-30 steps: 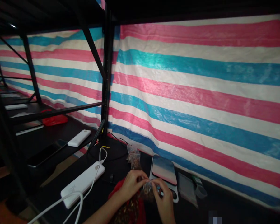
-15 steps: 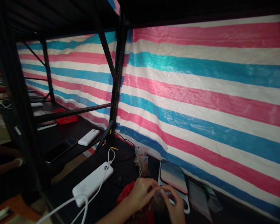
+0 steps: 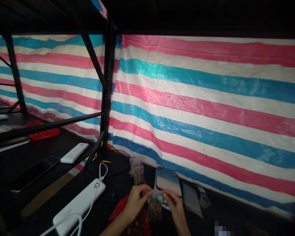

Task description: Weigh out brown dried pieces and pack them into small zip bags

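A small clear zip bag (image 3: 154,209) with brown dried bits in its lower part hangs upright between my hands. My left hand (image 3: 138,200) pinches its top left corner, and my right hand (image 3: 173,204) pinches the top right corner. Below my left forearm lies a red bag (image 3: 119,207) with more brown bits showing in it. Other filled zip bags (image 3: 138,174) lie just beyond my left hand. Behind the held bag is a digital scale (image 3: 168,181) with a shiny square plate, partly covered by my fingers.
Left of my hands lies a white power bank (image 3: 80,206) with a white cable (image 3: 90,205). Flat clear bags (image 3: 191,200) and a small clear cup (image 3: 205,201) are right of the scale. A black shelf post (image 3: 107,88) and a striped sheet (image 3: 206,114) stand behind.
My hands have moved apart along the bag's top edge, so the bag now hangs stretched between them. The view has turned slightly to the right.
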Tool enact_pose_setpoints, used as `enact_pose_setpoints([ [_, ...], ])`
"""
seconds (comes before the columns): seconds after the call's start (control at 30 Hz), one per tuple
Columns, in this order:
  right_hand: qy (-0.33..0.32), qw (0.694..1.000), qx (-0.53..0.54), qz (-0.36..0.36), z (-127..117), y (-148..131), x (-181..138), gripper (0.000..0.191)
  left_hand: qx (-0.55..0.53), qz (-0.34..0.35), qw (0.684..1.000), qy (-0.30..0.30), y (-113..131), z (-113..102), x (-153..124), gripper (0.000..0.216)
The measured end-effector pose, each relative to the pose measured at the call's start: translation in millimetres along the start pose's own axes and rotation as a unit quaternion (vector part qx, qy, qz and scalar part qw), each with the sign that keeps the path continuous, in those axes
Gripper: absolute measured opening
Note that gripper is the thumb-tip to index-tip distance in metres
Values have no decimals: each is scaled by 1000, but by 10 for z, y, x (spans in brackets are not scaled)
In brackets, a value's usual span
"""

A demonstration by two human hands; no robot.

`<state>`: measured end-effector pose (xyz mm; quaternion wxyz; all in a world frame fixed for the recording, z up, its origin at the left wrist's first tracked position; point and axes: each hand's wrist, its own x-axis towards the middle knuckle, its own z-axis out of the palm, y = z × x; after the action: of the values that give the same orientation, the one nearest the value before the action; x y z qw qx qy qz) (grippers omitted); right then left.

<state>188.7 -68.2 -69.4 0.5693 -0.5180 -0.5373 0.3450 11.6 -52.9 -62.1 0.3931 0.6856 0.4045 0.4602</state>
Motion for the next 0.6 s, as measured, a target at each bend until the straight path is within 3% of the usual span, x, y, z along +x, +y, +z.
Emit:
enact_pose_setpoints([
  [0.17, 60, 998, 13, -8, -126, 14, 57, 38, -55, -66, 987, 138, -222, -189, 154, 43],
  [0.27, 78, 997, 16, -19, -154, -45, 30, 35, -36, -98, 975, 195, -347, -367, 218, 41],
  [0.43, 101, 994, 42, -29, -189, -114, 5, 30, 31, -106, 975, 194, -491, -640, 280, 34],
  [0.6, -12, 998, 62, 4, -184, -71, 19, 26, 54, -139, 970, 193, -587, -668, 306, 30],
])
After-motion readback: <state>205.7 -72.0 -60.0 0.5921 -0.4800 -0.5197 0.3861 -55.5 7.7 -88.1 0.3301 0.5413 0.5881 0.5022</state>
